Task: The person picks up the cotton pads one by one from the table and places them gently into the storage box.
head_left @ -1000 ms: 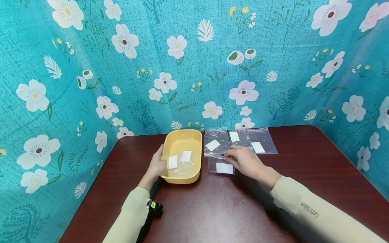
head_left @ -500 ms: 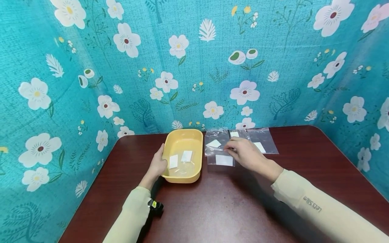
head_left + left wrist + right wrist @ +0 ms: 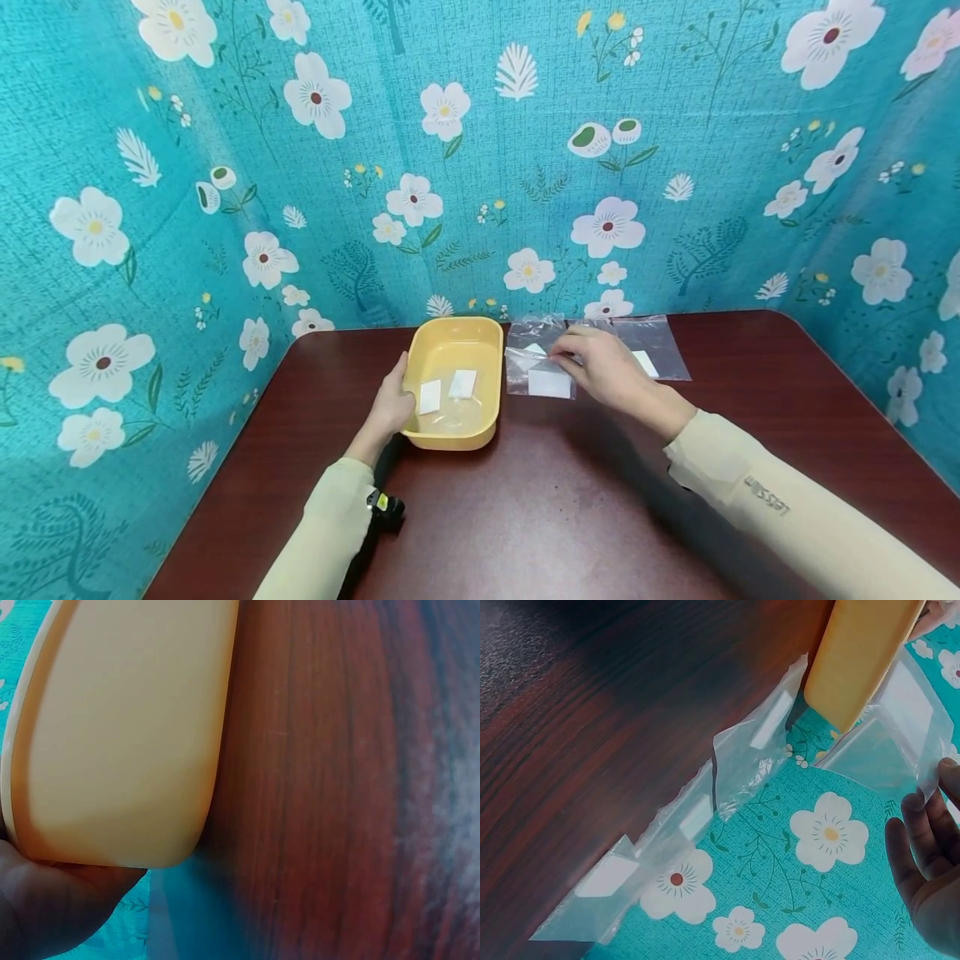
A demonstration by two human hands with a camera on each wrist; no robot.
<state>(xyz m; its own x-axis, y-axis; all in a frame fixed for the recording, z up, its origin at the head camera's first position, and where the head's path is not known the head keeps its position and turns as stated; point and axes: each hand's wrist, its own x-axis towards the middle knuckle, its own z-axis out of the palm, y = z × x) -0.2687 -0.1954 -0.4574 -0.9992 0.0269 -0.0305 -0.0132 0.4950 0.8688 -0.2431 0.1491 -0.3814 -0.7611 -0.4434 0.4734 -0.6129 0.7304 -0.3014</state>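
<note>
My left hand (image 3: 392, 404) grips the left rim of a yellow plastic tray (image 3: 491, 367), thumb over the edge; the left wrist view shows the same hand (image 3: 56, 909) at the tray's (image 3: 127, 750) end. Inside the tray lie clear plastic bags with white rectangular pieces (image 3: 431, 397). My right hand (image 3: 603, 371) pinches the top edge of another clear plastic bag (image 3: 517, 385) with a white rectangle in it. In the right wrist view this bag (image 3: 881, 750) hangs from the fingertips of my right hand (image 3: 930, 874), above the table, beside the tray.
Several similar clear bags lie along the table's back edge, among them one at the right (image 3: 663, 337) and one behind the held bag (image 3: 536, 325). My right hand partly covers them. A flowered blue cloth (image 3: 450, 208) hangs behind the dark red wooden table (image 3: 540, 517).
My right hand has lifted the pinched bag and moved it back and slightly left, over the bags lying behind. My left hand has kept its hold on the tray.
</note>
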